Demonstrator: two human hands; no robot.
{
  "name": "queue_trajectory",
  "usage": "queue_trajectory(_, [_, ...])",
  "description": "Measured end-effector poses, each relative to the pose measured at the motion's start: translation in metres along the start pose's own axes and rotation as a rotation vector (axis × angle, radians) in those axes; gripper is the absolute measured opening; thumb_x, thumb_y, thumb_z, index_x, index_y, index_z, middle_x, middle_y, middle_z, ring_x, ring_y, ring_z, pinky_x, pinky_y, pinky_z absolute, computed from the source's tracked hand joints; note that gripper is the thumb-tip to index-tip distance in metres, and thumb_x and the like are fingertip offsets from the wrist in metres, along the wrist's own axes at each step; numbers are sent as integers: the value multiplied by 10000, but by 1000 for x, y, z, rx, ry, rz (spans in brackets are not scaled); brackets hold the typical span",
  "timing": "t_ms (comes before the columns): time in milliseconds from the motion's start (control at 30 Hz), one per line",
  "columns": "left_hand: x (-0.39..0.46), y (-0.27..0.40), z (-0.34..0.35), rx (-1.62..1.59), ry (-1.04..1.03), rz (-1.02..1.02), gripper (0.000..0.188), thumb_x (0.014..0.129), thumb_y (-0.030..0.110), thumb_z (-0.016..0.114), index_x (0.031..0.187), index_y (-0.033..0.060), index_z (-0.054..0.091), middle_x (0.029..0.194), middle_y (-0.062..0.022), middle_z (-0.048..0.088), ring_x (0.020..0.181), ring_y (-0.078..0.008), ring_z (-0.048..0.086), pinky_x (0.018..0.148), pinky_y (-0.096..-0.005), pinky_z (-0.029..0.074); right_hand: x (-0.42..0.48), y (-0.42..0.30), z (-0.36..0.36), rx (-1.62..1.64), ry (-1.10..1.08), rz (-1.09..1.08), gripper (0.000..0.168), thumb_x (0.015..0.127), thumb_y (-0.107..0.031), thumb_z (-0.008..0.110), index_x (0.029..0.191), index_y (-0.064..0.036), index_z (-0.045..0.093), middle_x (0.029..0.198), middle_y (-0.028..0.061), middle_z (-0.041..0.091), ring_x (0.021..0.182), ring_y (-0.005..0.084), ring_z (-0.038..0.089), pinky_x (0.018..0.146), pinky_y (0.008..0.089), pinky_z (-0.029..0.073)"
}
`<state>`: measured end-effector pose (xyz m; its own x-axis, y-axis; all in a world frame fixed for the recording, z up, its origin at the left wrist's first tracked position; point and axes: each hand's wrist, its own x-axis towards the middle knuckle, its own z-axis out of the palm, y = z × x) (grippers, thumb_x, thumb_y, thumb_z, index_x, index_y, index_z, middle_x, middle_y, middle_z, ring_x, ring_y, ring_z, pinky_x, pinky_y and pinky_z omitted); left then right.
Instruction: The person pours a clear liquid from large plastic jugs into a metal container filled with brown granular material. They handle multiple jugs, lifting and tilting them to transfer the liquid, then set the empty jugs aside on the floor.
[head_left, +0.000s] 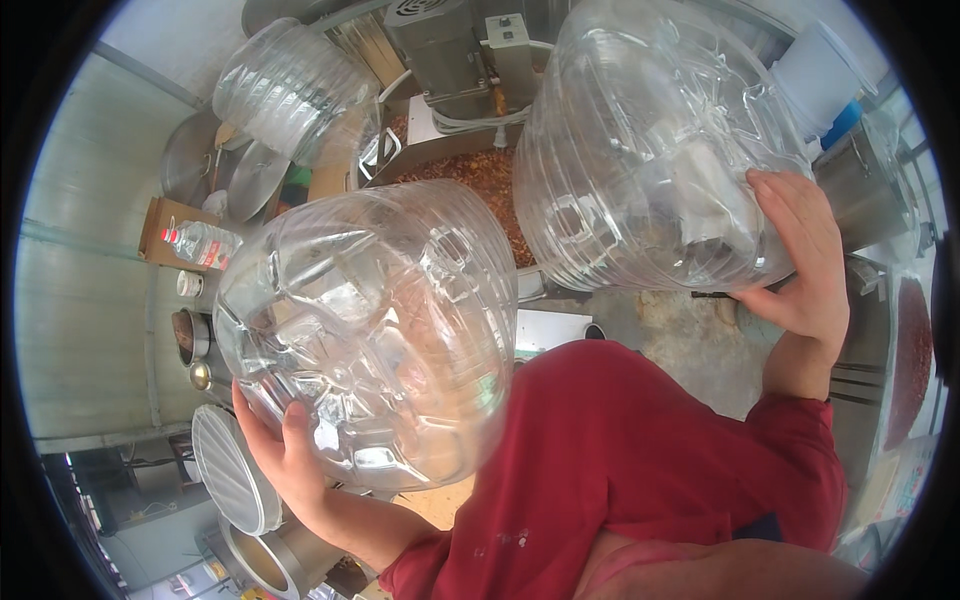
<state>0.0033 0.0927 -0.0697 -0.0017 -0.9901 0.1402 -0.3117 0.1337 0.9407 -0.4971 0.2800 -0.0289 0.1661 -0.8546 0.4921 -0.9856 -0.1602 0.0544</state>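
Note:
My left hand (289, 457) grips the moulded base of a large clear plastic water jug (450, 315), with the thumb and fingers spread over its edge. This jug is tilted, its ribbed side away from me. On the right, my right hand (806, 255) holds the base edge of a second large clear plastic jug (630, 165), also tilted. Both jugs look empty, and their mouths are hidden. Beyond and between them is a large metal vat (420, 154) holding a reddish-brown chunky mixture (499, 180).
Over the vat sits an electric motor (439, 60) with a control box (510, 34). A third clear ribbed jug (296, 94) lies at upper left. A red-capped bottle (199, 241), a round mesh sieve (234, 472) and metal pots (266, 559) are at left. A steel pot (862, 187) stands right.

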Motion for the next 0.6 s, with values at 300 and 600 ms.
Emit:
queue_trajectory(300, [-6, 3, 1, -2, -4, -5, 773, 939, 54, 609, 1598, -19, 213, 1535, -246, 397, 1294, -260, 491, 1062, -344, 428, 5, -3, 0, 44, 10, 1, 780, 730, -372, 826, 1338, 55, 587, 1310, 230, 643, 1156, 432, 616, 1005, 517, 461])
queue_trajectory(600, [-8, 3, 6, 2, 42, -21, 766, 952, 87, 607, 1603, -1, 214, 1521, -237, 398, 1283, -257, 480, 1056, -344, 419, 10, 0, 3, 108, 30, -71, 795, 742, -381, 837, 1366, 34, 571, 1296, 246, 644, 1148, 447, 624, 985, 529, 468])
